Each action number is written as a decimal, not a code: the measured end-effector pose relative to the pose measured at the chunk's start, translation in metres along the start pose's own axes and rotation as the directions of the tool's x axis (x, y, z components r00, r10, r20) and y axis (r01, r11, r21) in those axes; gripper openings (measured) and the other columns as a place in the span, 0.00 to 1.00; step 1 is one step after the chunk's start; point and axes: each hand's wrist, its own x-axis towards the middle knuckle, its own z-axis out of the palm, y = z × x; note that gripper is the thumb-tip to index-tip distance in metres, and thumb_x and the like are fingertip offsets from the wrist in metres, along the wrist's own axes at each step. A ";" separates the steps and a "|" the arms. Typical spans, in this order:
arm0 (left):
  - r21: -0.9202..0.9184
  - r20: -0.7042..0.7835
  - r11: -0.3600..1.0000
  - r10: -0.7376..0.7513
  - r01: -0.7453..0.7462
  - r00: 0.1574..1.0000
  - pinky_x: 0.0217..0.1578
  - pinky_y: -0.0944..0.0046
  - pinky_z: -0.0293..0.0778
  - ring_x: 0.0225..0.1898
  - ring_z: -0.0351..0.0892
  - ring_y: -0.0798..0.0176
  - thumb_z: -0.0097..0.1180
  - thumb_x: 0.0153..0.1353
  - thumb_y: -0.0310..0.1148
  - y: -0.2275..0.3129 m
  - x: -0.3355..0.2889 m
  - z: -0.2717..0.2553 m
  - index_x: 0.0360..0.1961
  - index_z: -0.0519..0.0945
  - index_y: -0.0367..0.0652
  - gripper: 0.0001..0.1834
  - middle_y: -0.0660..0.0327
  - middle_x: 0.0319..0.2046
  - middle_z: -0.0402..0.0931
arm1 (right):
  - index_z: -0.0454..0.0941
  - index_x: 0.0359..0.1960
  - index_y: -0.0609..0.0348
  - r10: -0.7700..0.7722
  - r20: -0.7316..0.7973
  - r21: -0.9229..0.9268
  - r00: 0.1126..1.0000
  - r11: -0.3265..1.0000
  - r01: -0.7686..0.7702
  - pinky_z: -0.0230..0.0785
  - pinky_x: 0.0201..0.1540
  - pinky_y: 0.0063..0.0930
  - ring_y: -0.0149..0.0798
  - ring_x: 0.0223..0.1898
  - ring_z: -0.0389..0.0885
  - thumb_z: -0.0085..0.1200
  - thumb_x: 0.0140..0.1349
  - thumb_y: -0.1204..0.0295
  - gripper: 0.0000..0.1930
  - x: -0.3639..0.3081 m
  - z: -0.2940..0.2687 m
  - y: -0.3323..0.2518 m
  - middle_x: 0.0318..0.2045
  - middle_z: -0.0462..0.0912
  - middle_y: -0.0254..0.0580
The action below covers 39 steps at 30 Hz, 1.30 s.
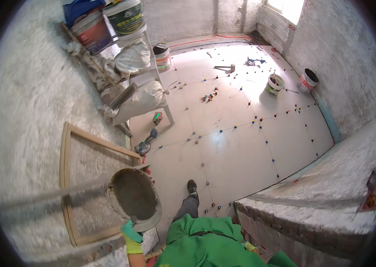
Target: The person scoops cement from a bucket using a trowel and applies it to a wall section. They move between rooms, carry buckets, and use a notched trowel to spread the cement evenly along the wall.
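Note:
A round bucket [156,219] with a wide, pale, mortar-crusted rim is at my lower left; a flat grey-brown surface shows inside it. My left hand [132,236], in a green and yellow glove, is closed on its near rim. My right hand [251,246], in a yellow-green glove, is low beside my green clothing. Most of that hand is hidden, and its fingers do not show clearly. Just beyond the bucket, a blue and grey power tool [146,142] lies on the tiles by a wooden frame [65,164] leaning on the left wall.
Large pale floor tiles [228,155] have small coloured levelling pieces along their joints. A rack [166,109] with buckets and sacks stands at the left. Farther off are a mallet [225,68] and a white bucket [275,84]. A rough low wall [303,218] is at right.

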 end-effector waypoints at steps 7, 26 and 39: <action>0.008 0.212 0.999 -0.037 0.036 0.976 0.18 0.68 0.65 0.18 0.70 0.71 0.56 0.56 0.28 0.084 0.128 0.204 0.21 0.79 0.40 0.08 0.66 0.18 0.72 | 0.80 0.36 0.55 0.055 -0.067 0.209 0.996 0.977 -0.040 0.71 0.36 0.44 0.53 0.35 0.81 0.49 0.58 0.63 0.12 0.028 -0.048 -0.118 0.33 0.83 0.52; 0.393 0.565 0.726 0.294 -0.565 0.771 0.25 0.63 0.73 0.25 0.78 0.67 0.51 0.59 0.25 0.176 0.416 0.693 0.35 0.83 0.34 0.09 0.63 0.23 0.79 | 0.77 0.26 0.62 0.021 -0.068 0.354 0.997 0.935 0.004 0.70 0.24 0.44 0.48 0.22 0.79 0.45 0.61 0.68 0.12 0.208 -0.474 -0.352 0.21 0.80 0.48; 0.456 0.508 0.788 0.152 -0.415 0.848 0.23 0.61 0.73 0.25 0.76 0.64 0.55 0.57 0.33 0.223 0.629 0.929 0.31 0.81 0.34 0.11 0.61 0.23 0.76 | 0.75 0.42 0.66 0.052 -0.327 0.920 0.944 0.246 0.305 0.68 0.22 0.30 0.37 0.21 0.75 0.53 0.61 0.53 0.24 0.219 -0.772 -0.703 0.24 0.77 0.43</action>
